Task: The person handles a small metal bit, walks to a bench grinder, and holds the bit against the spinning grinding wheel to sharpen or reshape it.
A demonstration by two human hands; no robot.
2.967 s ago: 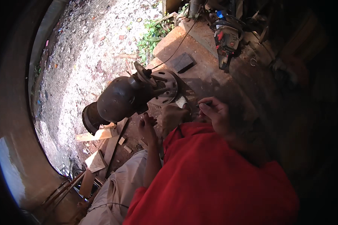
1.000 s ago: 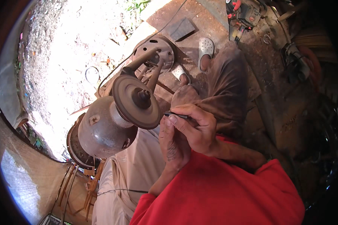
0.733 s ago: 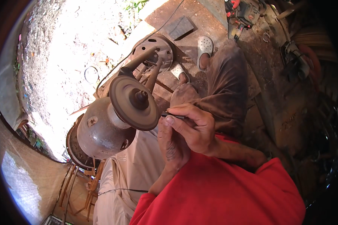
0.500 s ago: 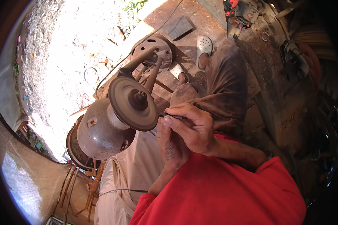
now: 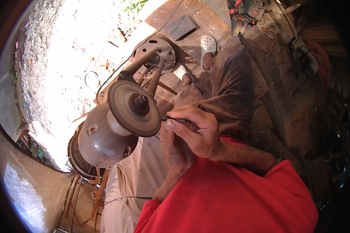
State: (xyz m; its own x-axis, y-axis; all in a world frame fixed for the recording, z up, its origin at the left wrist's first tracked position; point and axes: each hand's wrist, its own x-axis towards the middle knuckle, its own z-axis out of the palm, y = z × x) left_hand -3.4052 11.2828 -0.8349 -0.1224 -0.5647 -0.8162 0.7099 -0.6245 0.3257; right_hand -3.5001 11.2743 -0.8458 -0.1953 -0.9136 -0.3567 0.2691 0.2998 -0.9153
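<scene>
A rusty bench grinder (image 5: 101, 136) stands left of my hands, its round wheel (image 5: 132, 108) facing up toward me with a threaded spindle at the centre. My right hand (image 5: 196, 132) pinches a small dark flat piece (image 5: 177, 119) between thumb and index finger, with the piece's tip at the wheel's right edge; whether it touches, I cannot tell. My left hand (image 5: 175, 153) is upright just under the piece, its fingertips against it, partly hidden behind my right hand.
The grinder's round, holed pedestal base (image 5: 151, 48) sits beyond it, near my white clogs (image 5: 208, 44). A dark block (image 5: 181, 27), a cable and a red-and-black power tool (image 5: 247, 11) lie farther ahead. Sunlit littered ground (image 5: 46, 77) is left; another dusty tool (image 5: 303, 58) is right.
Since three seconds ago both hands have come together beside the wheel, holding the piece. Over the last second they have shifted slightly left with the view, the piece staying at the rim.
</scene>
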